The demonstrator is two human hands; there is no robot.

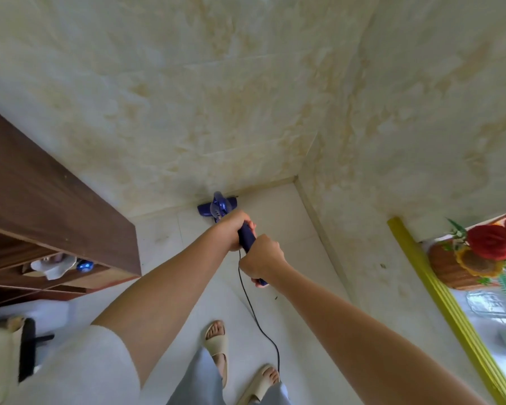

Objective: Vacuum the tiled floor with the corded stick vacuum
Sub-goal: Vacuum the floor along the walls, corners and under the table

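A blue stick vacuum point(216, 208) stands on the pale tiled floor point(275, 217), its head pushed against the skirting of the back wall near the room's corner. Both hands grip its dark blue handle. My left hand point(231, 228) holds the upper part of the handle, closer to the vacuum body. My right hand point(262, 258) is wrapped around the handle's near end. A black cord point(257, 320) hangs from the handle and trails down across the floor past my feet.
A dark wooden shelf unit point(56, 206) juts in from the left, holding a white object and a blue ball. Marbled walls meet in a corner point(297, 178). A yellow frame point(438, 290) and a basket of red flowers point(479, 255) are at right. Beige sandals point(216, 343) cover my feet.
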